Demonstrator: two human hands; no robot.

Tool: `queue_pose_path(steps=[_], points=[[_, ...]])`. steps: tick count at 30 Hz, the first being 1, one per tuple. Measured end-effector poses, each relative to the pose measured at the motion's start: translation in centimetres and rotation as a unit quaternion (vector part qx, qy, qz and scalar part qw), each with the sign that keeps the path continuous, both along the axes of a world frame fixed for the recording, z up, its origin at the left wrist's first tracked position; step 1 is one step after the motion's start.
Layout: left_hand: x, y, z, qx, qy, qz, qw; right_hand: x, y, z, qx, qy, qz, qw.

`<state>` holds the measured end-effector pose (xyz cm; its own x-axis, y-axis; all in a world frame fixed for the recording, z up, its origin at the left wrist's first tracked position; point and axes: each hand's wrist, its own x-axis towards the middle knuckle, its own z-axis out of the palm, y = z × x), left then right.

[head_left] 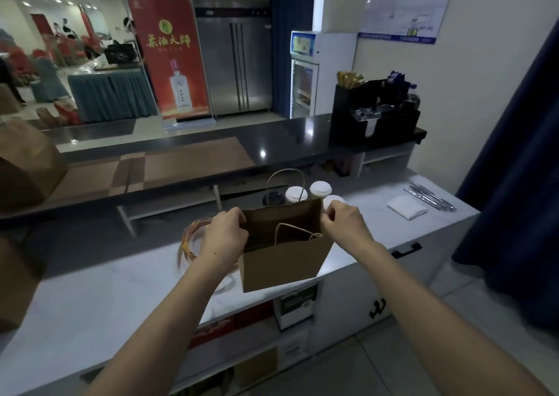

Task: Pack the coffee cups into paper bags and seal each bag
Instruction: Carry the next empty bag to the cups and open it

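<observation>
A brown paper bag (284,262) stands upright on the white counter (90,299), its mouth pulled open. My left hand (225,235) pinches the bag's left rim and my right hand (343,224) pinches its right rim. One twine handle droops into the opening, the other stands up behind. Just beyond the bag stand coffee cups with white lids: one (295,195), a second (320,189), and a third (332,200) partly hidden by my right hand. A dark-lidded cup (273,199) sits to their left. The bag's inside looks dark; I see no cup in it.
Rolls of tape or rings (190,244) lie left of the bag. A folded white napkin (406,207) and metal cutlery (431,197) lie at the right. A raised dark bar top (272,141) carries a black condiment organiser (375,114). Brown bags stand far left.
</observation>
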<state>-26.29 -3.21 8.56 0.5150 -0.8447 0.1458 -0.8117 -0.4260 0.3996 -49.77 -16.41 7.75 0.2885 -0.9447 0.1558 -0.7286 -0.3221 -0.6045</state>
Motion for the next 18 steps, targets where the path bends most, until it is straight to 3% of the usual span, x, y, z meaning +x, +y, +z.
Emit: queue_pose_path(steps=[11, 18], points=[[-9.2, -7.3, -3.0, -0.01, 0.035, 0.003, 0.999, -10.3, -7.8, -0.9, 0.022, 0.007, 0.011, 1.0], [-11.5, -9.7, -4.5, -0.007, 0.053, 0.036, 0.998, -12.2, -11.4, -2.0, 0.022, 0.027, 0.049, 0.998]])
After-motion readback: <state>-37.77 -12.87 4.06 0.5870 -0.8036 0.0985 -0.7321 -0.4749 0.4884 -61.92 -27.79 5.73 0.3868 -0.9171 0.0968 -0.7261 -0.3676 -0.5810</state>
